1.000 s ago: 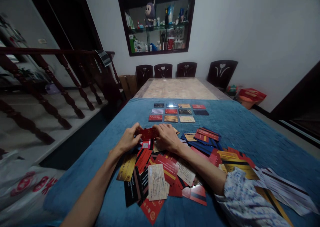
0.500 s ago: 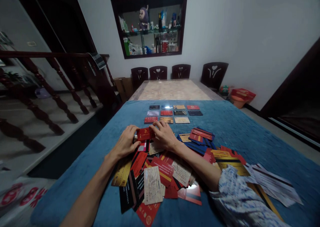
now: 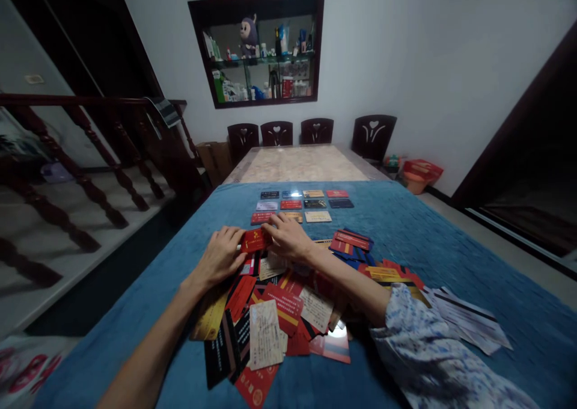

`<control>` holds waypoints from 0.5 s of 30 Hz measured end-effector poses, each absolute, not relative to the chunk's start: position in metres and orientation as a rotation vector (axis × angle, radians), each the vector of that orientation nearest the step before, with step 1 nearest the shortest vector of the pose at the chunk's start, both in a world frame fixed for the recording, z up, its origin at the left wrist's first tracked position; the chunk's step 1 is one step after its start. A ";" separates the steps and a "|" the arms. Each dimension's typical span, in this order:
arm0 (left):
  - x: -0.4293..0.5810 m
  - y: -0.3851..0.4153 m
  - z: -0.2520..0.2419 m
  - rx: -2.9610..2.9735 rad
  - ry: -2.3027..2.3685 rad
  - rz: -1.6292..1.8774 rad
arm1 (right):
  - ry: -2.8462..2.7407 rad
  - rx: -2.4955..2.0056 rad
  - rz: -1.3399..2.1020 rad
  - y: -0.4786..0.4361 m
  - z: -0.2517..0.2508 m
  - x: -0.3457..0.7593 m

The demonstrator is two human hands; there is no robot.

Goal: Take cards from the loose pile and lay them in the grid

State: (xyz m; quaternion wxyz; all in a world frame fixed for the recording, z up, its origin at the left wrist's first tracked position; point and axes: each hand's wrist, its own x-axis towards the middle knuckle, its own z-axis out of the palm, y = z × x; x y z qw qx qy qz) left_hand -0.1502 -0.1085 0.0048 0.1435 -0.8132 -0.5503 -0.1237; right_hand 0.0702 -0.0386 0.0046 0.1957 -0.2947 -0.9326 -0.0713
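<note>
From far away I see the left hand (image 3: 220,255) and right hand (image 3: 288,237) pinch a red card (image 3: 253,240) by its ends. It is at the back of a messy card pile (image 3: 264,334), on a blue cloth (image 3: 396,216).

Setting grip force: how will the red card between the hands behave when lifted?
Probably stiff: the red card spans left hand to right hand without visible sag. Likely light: similar loose cards nearby look thin. Possibly slippery: its printed face looks smooth.
</note>
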 end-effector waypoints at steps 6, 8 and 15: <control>-0.136 -0.104 0.017 -2.380 -1.516 -0.327 | -2.658 -0.784 -0.192 -0.029 0.014 0.092; -0.127 -0.101 0.023 -2.402 -1.498 -0.295 | -2.640 -0.773 -0.170 -0.024 0.012 0.101; -0.093 -0.084 0.035 -2.451 -1.475 -0.234 | -2.593 -0.783 -0.168 -0.011 0.012 0.141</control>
